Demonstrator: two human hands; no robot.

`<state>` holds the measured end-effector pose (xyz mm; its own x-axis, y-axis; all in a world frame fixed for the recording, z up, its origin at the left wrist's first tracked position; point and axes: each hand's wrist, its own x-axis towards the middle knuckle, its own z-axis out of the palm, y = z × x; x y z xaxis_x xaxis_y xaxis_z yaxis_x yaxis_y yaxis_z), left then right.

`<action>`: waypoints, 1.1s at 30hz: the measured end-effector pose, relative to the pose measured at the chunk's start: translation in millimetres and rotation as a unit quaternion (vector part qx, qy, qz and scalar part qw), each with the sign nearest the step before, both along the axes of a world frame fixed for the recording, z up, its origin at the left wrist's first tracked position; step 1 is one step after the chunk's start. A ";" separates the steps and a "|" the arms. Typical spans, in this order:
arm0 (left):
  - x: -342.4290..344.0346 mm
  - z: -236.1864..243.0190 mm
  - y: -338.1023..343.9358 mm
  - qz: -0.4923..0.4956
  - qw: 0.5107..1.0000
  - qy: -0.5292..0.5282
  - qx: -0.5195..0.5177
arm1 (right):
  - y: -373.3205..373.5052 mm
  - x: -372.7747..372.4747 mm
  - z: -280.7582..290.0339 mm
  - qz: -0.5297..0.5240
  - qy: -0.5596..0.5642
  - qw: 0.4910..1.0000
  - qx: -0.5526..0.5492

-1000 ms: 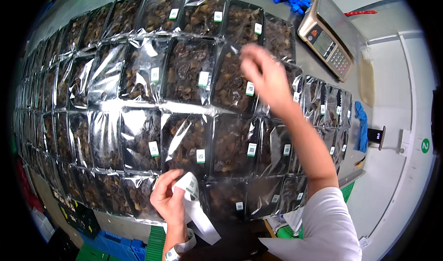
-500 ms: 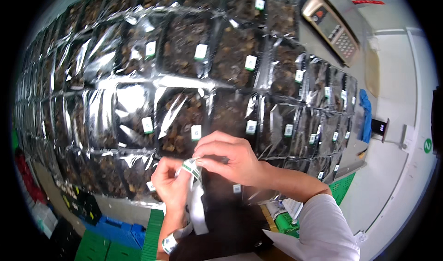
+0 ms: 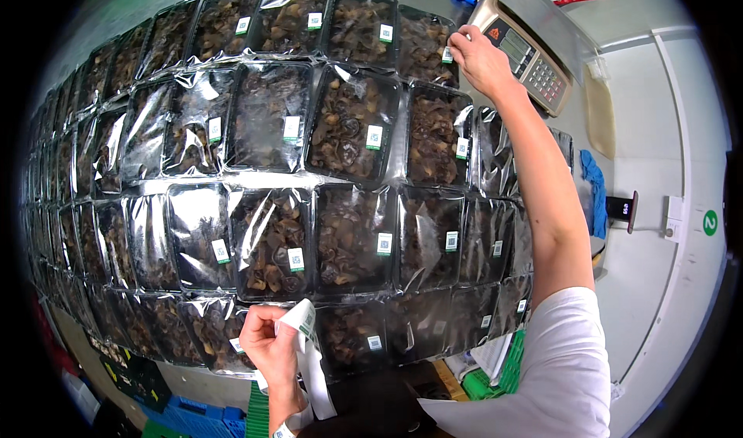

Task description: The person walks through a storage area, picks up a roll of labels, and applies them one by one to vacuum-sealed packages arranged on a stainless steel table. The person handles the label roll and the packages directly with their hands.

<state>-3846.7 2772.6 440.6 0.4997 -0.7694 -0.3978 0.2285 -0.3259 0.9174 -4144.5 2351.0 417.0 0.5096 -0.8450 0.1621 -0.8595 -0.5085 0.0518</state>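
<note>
"Strip of labels [image 3: 312, 370], nearest us: who has it?"
"Left hand [image 3: 269, 351], thumb and fingers pinching it, beside the front row of film-wrapped black trays [image 3: 352, 309]."
"Holding what?"
"Brown, crinkled pieces [image 3: 340, 336]."
"And farther?"
"Right hand [image 3: 481, 60], fingers bent together at a far-row tray's [image 3: 402, 51] label [image 3: 447, 56]; gripping or pressing, I can't tell."

film-wrapped black plastic trays of brown pieces [image 3: 352, 121]: 4 rows, total uncountable toward left rim. white rectangular green-edged labels [image 3: 374, 137]: at least 13 across the upper three rows. bare hands: 2, left hand [image 3: 271, 351], right hand [image 3: 481, 60]. long white label strip [image 3: 311, 368]: 1. beige digital scale [image 3: 526, 65]: 1. crumpled blue bundles [image 3: 594, 194]: 2.
</note>
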 end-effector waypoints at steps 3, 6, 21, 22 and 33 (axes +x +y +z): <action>-1.9 5.1 3.3 0.007 1.000 -0.025 0.004 | -4.5 8.6 -19.2 -0.090 0.044 0.995 0.030; -1.7 8.7 11.0 0.013 0.999 -0.040 -0.008 | 6.2 13.9 -24.2 -0.137 -0.005 0.990 -0.009; 48.2 32.7 95.2 0.022 0.996 0.000 -0.083 | 394.6 207.3 75.4 0.085 -0.421 0.590 0.683; 58.4 33.0 111.3 0.032 0.994 0.002 -0.100 | 412.3 220.5 78.3 0.097 -0.414 0.618 0.661; 195.0 33.9 278.5 0.059 0.997 -0.033 -0.039 | 571.4 368.0 82.1 0.209 -0.470 0.751 0.414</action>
<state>-3651.6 3051.1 474.5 0.6116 -0.7308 -0.3031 0.1996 -0.2282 0.9529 -3776.5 2922.4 499.1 0.7468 -0.6533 0.1241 -0.0744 -0.2676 -0.9607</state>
